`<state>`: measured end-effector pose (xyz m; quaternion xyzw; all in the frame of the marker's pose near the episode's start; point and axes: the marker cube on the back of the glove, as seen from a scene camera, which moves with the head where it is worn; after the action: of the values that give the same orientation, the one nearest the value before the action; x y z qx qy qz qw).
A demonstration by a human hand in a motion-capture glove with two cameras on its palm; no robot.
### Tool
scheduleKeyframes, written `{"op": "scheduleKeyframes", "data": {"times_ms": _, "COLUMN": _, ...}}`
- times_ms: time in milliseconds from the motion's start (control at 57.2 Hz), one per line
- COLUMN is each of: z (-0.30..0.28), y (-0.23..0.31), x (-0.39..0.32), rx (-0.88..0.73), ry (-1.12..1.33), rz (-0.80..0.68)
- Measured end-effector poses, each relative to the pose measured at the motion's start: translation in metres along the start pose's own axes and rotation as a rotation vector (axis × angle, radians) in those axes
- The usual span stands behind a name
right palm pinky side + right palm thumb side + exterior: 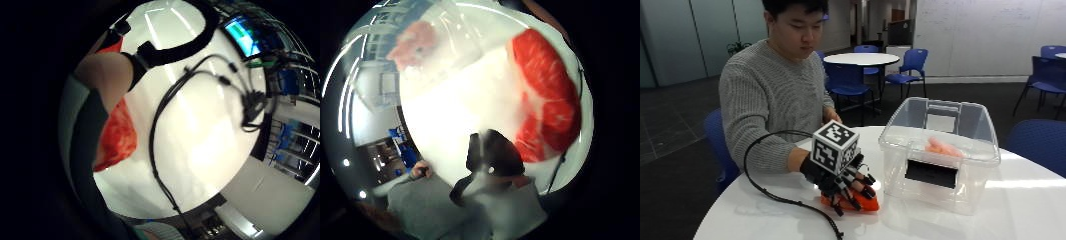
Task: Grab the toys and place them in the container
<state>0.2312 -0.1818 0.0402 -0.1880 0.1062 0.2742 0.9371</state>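
Note:
An orange-red toy (865,204) lies on the white round table (760,220), just left of a clear plastic container (939,165). My gloved right hand (843,186) sits on top of the toy, its fingers curled down over it and its fingertips reaching the table beside it. Both palm views show the red toy (545,110) (119,137) close under the palm. A pink toy (943,147) lies inside the container and shows through its wall (415,42).
The container has no lid and carries a black label (930,174) on its front. A black cable (773,192) trails from the hand across the table toward its front edge. Blue chairs (909,65) and another table stand behind.

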Motion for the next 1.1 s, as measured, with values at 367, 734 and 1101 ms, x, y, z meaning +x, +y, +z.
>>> {"op": "scheduleKeyframes", "data": {"times_ms": 367, "z": 0.022, "y": -0.006, "x": -0.003, "rx": 0.125, "ry": 0.059, "rz": 0.019}}
{"op": "scheduleKeyframes", "data": {"times_ms": 734, "z": -0.010, "y": 0.004, "x": -0.006, "rx": 0.433, "ry": -0.061, "rz": -0.039}}
{"op": "scheduleKeyframes", "data": {"times_ms": 1101, "z": -0.232, "y": 0.026, "x": -0.078, "rx": 0.662, "ry": -0.111, "rz": -0.360}}
